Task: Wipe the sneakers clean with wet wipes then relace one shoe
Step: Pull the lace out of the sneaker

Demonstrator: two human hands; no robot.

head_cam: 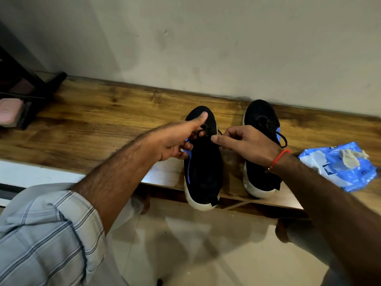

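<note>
Black knit sneakers with white soles stand side by side on the wooden bench, toes to the wall, heels over the near edge, probably for reach. Both hands work over the left sneaker, so relacing appears underway. The left hand has its thumb extended over the toe and its fingers curled at a black lace loop. The right hand pinches the lace narrowly between thumb and forefinger. The right sneaker stays laced. A blue wet-wipes pack carries a used wipe.
</note>
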